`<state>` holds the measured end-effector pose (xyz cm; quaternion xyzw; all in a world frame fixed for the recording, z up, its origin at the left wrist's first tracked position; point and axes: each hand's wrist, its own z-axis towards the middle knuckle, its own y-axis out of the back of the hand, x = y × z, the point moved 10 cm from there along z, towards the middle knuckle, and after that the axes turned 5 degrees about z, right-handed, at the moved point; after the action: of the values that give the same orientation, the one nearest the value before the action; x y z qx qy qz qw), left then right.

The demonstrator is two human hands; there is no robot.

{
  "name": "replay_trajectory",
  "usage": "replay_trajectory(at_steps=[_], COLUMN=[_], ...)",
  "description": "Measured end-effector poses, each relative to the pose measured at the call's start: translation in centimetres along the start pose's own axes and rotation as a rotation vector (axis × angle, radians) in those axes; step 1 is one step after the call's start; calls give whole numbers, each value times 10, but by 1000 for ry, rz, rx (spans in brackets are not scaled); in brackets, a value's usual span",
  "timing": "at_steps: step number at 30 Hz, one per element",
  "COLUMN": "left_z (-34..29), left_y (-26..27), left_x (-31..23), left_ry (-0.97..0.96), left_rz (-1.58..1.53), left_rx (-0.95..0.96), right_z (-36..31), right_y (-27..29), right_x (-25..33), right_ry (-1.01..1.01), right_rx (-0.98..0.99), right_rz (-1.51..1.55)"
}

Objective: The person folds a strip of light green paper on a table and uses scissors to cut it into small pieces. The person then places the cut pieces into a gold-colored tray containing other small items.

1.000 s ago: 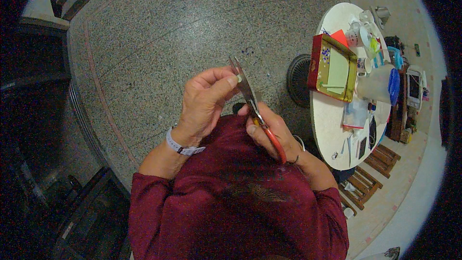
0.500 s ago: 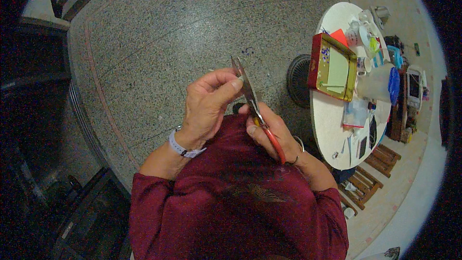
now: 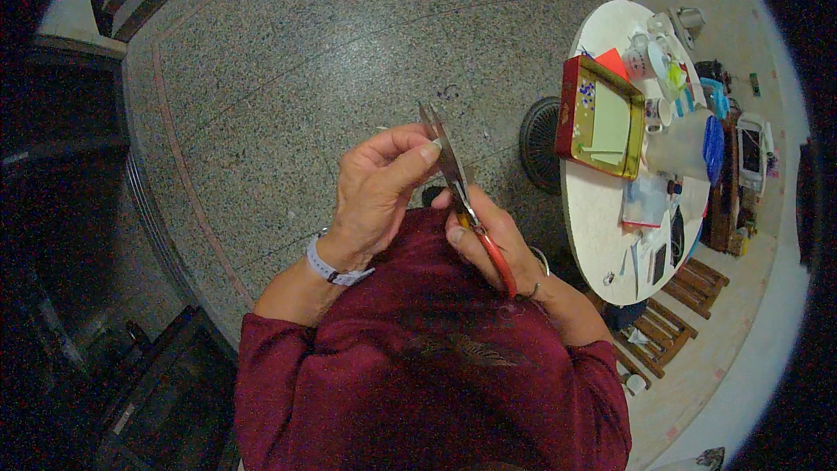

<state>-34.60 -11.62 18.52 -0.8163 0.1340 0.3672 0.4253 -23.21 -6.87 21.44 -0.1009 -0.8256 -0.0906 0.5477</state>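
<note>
My right hand (image 3: pixel 495 240) is wrapped round the red handles of a pair of scissors (image 3: pixel 452 170). Their metal blades point up and away from me, with the tips slightly apart. Close against the blades, my left hand (image 3: pixel 377 181) has its thumb and fingers pinched together. A pale sliver shows just past its knuckles, but what the pinch holds is too small to make out. A pale watch strap circles my left wrist, and a thin band is on my right wrist.
At the right stands a white oval table (image 3: pixel 595 235) bearing a red and gold tin box (image 3: pixel 568 118), a mug (image 3: pixel 656 115), a blue-lidded container (image 3: pixel 689 150) and papers. A round dark ribbed base (image 3: pixel 538 146) sits beside it on the speckled floor. Wooden slatted stools (image 3: pixel 658 336) are nearby.
My hands and the scissors hold almost the same pose. The table has shifted very slightly in the picture.
</note>
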Motion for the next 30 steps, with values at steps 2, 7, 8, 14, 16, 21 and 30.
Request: replay_trajectory(at_steps=[2, 7, 8, 14, 16, 21, 30], left_z=[0, 1, 2, 0, -1, -3, -5], left_y=[0, 1, 2, 3, 1, -1, -9], left_x=[-1, -2, -1, -1, 0, -1, 0], left_ry=[-15, -31, -29, 30, 44, -49, -29], left_rz=[3, 24, 23, -46, -80, 15, 27], left_rx=[-7, -14, -11, -15, -11, -35, 15], right_z=[-2, -3, -2, -5, -5, -6, -9], right_y=[0, -1, 0, -1, 0, 2, -3], right_x=[-2, -3, -2, -2, 0, -1, 1], right_ry=[-43, -5, 22, 7, 7, -25, -79], right_rx=[10, 19, 10, 10, 2, -9, 61], right_rz=[12, -6, -26, 9, -17, -7, 50])
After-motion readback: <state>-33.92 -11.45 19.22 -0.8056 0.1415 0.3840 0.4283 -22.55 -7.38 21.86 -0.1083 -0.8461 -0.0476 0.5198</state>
